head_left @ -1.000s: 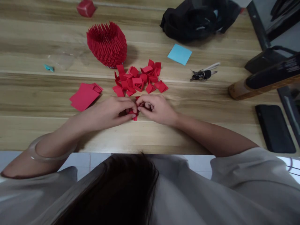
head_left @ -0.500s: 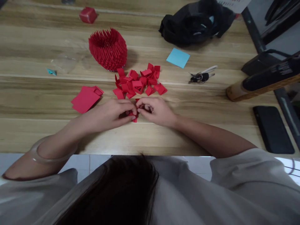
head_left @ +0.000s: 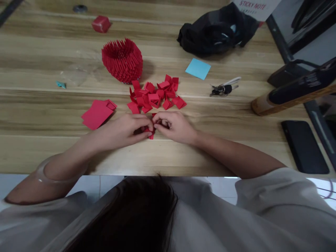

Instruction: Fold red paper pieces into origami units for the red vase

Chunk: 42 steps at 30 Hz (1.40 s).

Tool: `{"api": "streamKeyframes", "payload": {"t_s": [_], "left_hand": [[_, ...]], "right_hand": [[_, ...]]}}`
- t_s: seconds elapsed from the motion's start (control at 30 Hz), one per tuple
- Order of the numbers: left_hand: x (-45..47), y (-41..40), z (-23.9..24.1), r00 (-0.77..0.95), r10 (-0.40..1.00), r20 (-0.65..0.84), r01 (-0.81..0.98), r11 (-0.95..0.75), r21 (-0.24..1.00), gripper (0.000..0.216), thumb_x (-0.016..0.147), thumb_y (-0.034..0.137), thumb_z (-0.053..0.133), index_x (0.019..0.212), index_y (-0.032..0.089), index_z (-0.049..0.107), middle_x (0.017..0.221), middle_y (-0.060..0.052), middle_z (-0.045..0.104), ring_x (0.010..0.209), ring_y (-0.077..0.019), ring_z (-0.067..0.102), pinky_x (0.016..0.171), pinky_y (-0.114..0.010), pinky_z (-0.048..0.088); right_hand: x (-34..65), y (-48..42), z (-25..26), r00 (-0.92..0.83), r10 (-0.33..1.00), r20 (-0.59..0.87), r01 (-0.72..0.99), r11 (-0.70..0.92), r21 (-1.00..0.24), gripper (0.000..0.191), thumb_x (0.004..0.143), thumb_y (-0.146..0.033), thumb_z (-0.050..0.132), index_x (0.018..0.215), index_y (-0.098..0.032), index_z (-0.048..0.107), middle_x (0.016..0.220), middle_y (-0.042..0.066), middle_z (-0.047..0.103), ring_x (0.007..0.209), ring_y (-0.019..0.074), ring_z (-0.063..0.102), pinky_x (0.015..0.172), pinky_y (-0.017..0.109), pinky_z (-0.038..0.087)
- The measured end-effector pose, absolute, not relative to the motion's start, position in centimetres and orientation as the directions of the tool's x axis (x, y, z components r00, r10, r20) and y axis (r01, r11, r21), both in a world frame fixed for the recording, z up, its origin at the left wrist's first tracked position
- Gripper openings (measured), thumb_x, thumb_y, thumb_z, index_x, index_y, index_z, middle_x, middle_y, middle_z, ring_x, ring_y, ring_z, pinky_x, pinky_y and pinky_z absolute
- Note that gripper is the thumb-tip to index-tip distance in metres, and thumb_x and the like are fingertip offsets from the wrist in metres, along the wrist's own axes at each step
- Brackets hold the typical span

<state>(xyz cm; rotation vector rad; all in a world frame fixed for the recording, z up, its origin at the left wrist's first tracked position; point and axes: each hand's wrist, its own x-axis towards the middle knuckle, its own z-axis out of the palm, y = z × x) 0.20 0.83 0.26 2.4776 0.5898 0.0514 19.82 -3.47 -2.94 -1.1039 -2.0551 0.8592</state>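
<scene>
Red sheets [head_left: 96, 114] lie at left. A strip of counter [head_left: 147, 161] separates the front edge from the left hand [head_left: 126, 129], which with the right hand [head_left: 178, 126] pinches one red paper piece [head_left: 151, 137] (mostly hidden). Folded pieces [head_left: 153, 99] crowd just beyond; keys [head_left: 222, 90] and a phone [head_left: 305, 146] lie well apart at right.

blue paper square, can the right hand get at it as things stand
Likely yes: the blue paper square lies uncovered beyond the right hand, with the folded red pieces mostly left of the way. That hand is busy at a red paper piece, though, which it would probably release first.
</scene>
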Motion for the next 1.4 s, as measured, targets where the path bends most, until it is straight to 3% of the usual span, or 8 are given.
{"api": "streamKeyframes", "payload": {"t_s": [1.4], "left_hand": [[0.42,0.60,0.68,0.893,0.437,-0.107,0.420,-0.727,0.543,0.021,0.089,0.028,0.045,0.092,0.016,0.063,0.088,-0.005,0.063,0.073,-0.0154,0.059,0.069,-0.025,0.043]], "right_hand": [[19.91,-3.53,-3.24,-0.429,0.868,0.250,0.421,0.437,-0.795,0.010,0.078,-0.011,0.049,0.077,-0.015,0.058,0.067,-0.002,0.055,0.059,0.0085,0.046,0.059,0.021,0.035]]}}
